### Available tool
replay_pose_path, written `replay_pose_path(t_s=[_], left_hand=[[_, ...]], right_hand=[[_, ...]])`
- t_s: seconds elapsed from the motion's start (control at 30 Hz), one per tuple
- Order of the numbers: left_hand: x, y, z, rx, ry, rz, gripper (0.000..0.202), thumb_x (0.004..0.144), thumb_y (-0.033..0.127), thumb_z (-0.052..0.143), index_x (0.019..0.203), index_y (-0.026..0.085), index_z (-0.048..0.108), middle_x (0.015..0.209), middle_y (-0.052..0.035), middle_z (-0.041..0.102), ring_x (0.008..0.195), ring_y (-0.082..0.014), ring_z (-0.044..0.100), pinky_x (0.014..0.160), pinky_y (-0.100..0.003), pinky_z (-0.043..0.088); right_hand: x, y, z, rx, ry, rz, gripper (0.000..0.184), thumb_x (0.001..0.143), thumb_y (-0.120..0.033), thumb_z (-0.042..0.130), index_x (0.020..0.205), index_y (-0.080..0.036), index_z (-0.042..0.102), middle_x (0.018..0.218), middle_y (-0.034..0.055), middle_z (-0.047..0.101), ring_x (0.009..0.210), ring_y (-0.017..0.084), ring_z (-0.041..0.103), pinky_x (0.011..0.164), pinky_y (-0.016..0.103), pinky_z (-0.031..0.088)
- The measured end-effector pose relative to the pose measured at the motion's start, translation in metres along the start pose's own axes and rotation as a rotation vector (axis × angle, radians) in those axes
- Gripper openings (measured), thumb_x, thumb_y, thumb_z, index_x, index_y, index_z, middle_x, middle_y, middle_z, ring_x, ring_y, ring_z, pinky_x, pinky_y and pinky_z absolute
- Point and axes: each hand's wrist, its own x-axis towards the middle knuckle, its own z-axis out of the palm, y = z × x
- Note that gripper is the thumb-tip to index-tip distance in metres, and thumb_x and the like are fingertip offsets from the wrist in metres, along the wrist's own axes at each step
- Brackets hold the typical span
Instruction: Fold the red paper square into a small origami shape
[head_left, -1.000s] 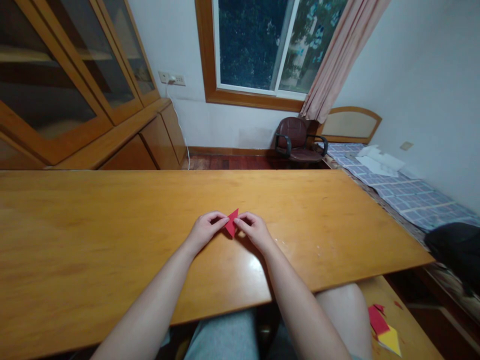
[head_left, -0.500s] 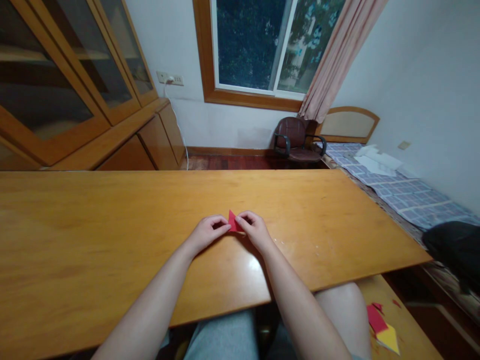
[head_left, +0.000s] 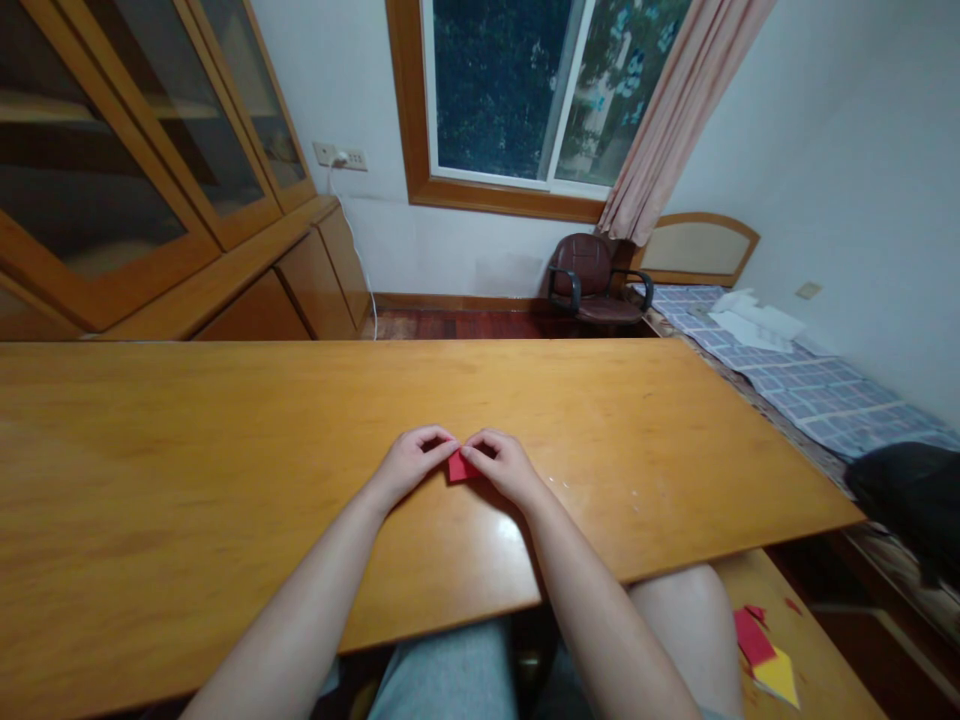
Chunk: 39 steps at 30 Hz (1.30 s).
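Note:
A small piece of folded red paper [head_left: 457, 467] lies low on the long wooden table [head_left: 225, 450], near its front edge. My left hand [head_left: 411, 462] and my right hand [head_left: 501, 463] meet over it with fingers curled, fingertips pinching the paper from both sides. Most of the red paper is hidden under my fingers; only a small corner shows between the hands.
Red and yellow paper scraps [head_left: 765, 655] lie on a low surface at the lower right. A brown armchair [head_left: 592, 280] stands under the window. A bed [head_left: 810, 385] with white papers runs along the right wall, wooden cabinets [head_left: 150, 200] along the left.
The red paper stood up as a pointed triangle between my fingers; now it is folded down flatter and mostly covered, with my fingertips closer together over it.

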Motion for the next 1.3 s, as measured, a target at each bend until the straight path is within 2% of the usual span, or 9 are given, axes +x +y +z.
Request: replay_pose_path(t_s=[0.3, 0.43, 0.6, 0.77, 0.97, 1.07, 1.2, 1.3], left_hand=[[-0.001, 0.0, -0.004, -0.092, 0.066, -0.064, 0.024, 0.073, 0.041, 0.069, 0.068, 0.017, 0.07, 0.07, -0.003, 0.07, 0.07, -0.0184, 0.061, 0.07, -0.029, 0.049], [0.0, -0.006, -0.005, -0.217, 0.159, -0.105, 0.022, 0.071, 0.038, 0.071, 0.066, 0.017, 0.068, 0.066, -0.0014, 0.067, 0.065, -0.0165, 0.059, 0.067, -0.027, 0.047], [0.001, -0.013, -0.004, -0.373, 0.283, -0.132, 0.022, 0.069, 0.037, 0.072, 0.067, 0.017, 0.065, 0.064, 0.0004, 0.064, 0.062, -0.0145, 0.057, 0.063, -0.026, 0.045], [0.001, -0.012, -0.005, -0.397, 0.366, -0.101, 0.022, 0.069, 0.037, 0.073, 0.068, 0.017, 0.065, 0.067, 0.0004, 0.064, 0.064, -0.0141, 0.058, 0.065, -0.026, 0.046], [0.003, -0.008, -0.011, -0.438, 0.539, -0.059, 0.022, 0.07, 0.038, 0.071, 0.068, 0.018, 0.062, 0.065, 0.0016, 0.062, 0.061, -0.0128, 0.058, 0.062, -0.024, 0.045], [0.002, -0.007, -0.009, -0.34, 0.449, -0.042, 0.025, 0.072, 0.042, 0.071, 0.072, 0.018, 0.065, 0.07, -0.0003, 0.066, 0.066, -0.0147, 0.06, 0.067, -0.026, 0.047], [-0.001, -0.004, -0.005, -0.152, 0.271, 0.011, 0.025, 0.075, 0.041, 0.071, 0.074, 0.017, 0.069, 0.075, -0.0023, 0.068, 0.074, -0.0172, 0.061, 0.075, -0.028, 0.048], [-0.002, -0.001, -0.003, -0.126, 0.239, 0.035, 0.024, 0.076, 0.04, 0.069, 0.075, 0.017, 0.069, 0.075, -0.0025, 0.068, 0.075, -0.0174, 0.061, 0.075, -0.028, 0.048]], right_hand=[[-0.001, 0.001, 0.002, 0.049, 0.018, 0.055, 0.018, 0.084, -0.034, 0.063, 0.079, -0.018, 0.071, 0.075, 0.0016, 0.068, 0.071, 0.015, 0.059, 0.068, 0.025, 0.044], [0.0, 0.003, 0.001, 0.109, 0.018, 0.1, 0.018, 0.082, -0.033, 0.064, 0.077, -0.017, 0.07, 0.068, 0.0003, 0.065, 0.063, 0.014, 0.056, 0.062, 0.024, 0.043], [0.0, 0.001, 0.0, 0.142, 0.054, 0.126, 0.018, 0.081, -0.033, 0.065, 0.074, -0.017, 0.069, 0.067, 0.0007, 0.065, 0.063, 0.014, 0.056, 0.062, 0.024, 0.041], [0.002, 0.002, 0.0, 0.181, 0.118, 0.137, 0.018, 0.081, -0.035, 0.065, 0.074, -0.018, 0.067, 0.069, 0.0013, 0.065, 0.065, 0.014, 0.056, 0.064, 0.025, 0.042], [0.005, 0.015, 0.002, 0.333, 0.224, 0.195, 0.023, 0.081, -0.04, 0.066, 0.076, -0.018, 0.063, 0.065, -0.0015, 0.058, 0.059, 0.012, 0.052, 0.059, 0.024, 0.041], [0.006, 0.015, 0.003, 0.321, 0.274, 0.154, 0.024, 0.083, -0.042, 0.065, 0.082, -0.018, 0.064, 0.07, -0.0005, 0.06, 0.062, 0.013, 0.054, 0.06, 0.025, 0.044], [0.005, 0.008, 0.003, 0.055, 0.262, -0.027, 0.023, 0.081, -0.036, 0.072, 0.099, -0.022, 0.07, 0.096, 0.0045, 0.062, 0.084, 0.016, 0.06, 0.077, 0.029, 0.048], [0.005, 0.003, 0.003, -0.102, 0.217, -0.106, 0.02, 0.081, -0.033, 0.074, 0.099, -0.024, 0.073, 0.101, 0.0057, 0.063, 0.098, 0.02, 0.059, 0.086, 0.032, 0.046]])
